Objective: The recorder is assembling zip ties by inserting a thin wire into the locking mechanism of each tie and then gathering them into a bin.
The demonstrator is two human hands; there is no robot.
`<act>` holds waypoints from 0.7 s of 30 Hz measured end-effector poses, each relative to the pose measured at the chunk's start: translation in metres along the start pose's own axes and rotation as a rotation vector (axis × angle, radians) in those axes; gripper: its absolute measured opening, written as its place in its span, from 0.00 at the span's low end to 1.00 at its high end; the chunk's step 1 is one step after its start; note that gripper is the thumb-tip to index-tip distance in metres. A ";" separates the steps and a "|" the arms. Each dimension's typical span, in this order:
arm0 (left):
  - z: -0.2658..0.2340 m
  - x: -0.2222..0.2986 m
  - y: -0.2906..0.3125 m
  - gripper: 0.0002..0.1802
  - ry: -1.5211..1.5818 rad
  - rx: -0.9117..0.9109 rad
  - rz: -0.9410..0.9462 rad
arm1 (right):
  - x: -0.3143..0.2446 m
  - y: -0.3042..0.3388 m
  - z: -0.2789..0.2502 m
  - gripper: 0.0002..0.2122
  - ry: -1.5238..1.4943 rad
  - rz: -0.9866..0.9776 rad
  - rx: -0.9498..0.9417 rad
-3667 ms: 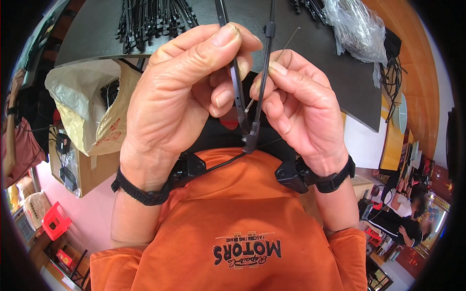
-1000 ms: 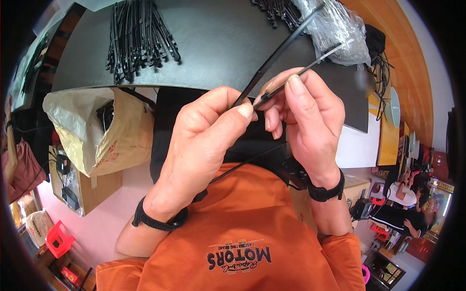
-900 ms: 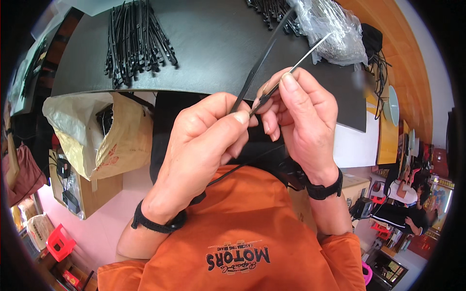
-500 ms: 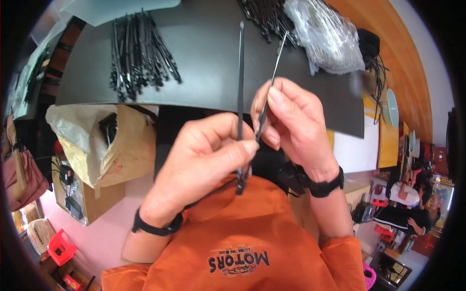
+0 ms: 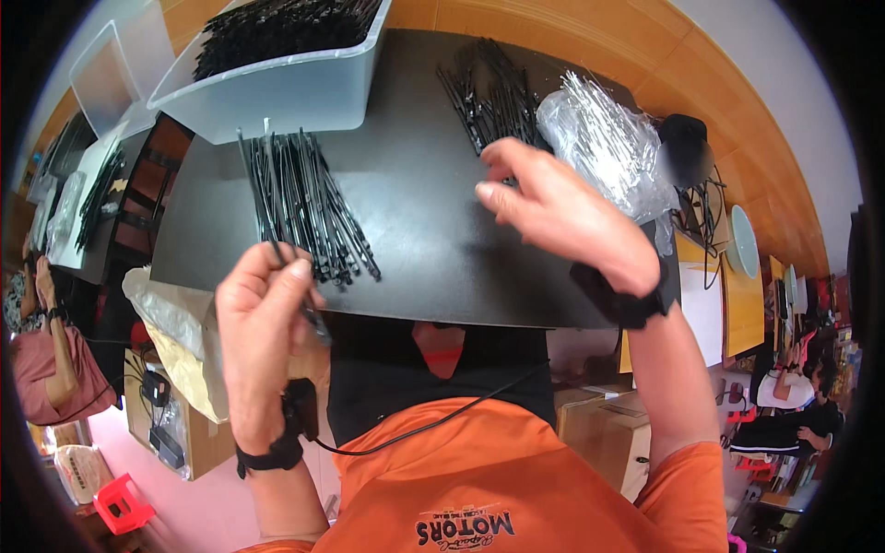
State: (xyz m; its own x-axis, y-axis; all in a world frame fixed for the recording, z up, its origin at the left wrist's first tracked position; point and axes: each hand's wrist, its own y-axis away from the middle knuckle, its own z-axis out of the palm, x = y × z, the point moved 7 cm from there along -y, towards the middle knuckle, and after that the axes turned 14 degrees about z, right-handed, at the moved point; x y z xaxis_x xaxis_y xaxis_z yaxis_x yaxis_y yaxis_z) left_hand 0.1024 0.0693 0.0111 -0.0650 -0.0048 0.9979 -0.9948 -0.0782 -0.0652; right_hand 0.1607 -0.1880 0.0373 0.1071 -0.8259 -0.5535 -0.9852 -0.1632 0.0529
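1 black cable tie [image 5: 277, 230], pointed up and away, is pinched in the closed left hand [image 5: 263, 336]; the right hand [image 5: 558, 212] is held open, empty, above 1 of 2 tie piles [image 5: 493, 97].

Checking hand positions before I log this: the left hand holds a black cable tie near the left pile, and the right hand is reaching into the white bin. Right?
Not quite. In the head view the right hand reaches toward the far pile of black cable ties, not the white bin. The rest holds.

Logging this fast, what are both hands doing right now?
Left hand: closed, holding a black cable tie.
Right hand: open, empty, over the right pile of ties.
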 end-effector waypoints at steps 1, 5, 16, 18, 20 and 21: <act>-0.008 -0.001 -0.009 0.05 -0.068 0.011 0.013 | 0.002 -0.010 -0.009 0.16 0.186 -0.103 0.164; -0.028 -0.016 -0.040 0.08 -0.314 0.043 0.121 | 0.022 -0.064 -0.014 0.12 0.325 0.100 0.141; 0.000 -0.008 -0.055 0.14 -0.838 -0.045 0.268 | 0.035 -0.141 -0.007 0.20 0.267 0.377 0.209; 0.003 -0.005 -0.051 0.14 -0.818 -0.025 0.265 | 0.042 -0.147 -0.004 0.19 0.277 0.387 0.198; 0.004 -0.003 -0.050 0.14 -0.825 -0.027 0.260 | 0.042 -0.149 -0.003 0.18 0.289 0.401 0.176; 0.003 -0.005 -0.050 0.14 -0.817 -0.027 0.258 | 0.040 -0.148 -0.006 0.16 0.259 0.441 0.159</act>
State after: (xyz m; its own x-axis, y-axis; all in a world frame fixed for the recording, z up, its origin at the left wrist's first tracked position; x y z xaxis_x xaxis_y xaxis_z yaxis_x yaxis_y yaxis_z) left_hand 0.1524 0.0699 0.0096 -0.2234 -0.7371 0.6378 -0.9587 0.0480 -0.2803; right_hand 0.3112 -0.2000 0.0127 -0.3119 -0.9070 -0.2828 -0.9501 0.2967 0.0962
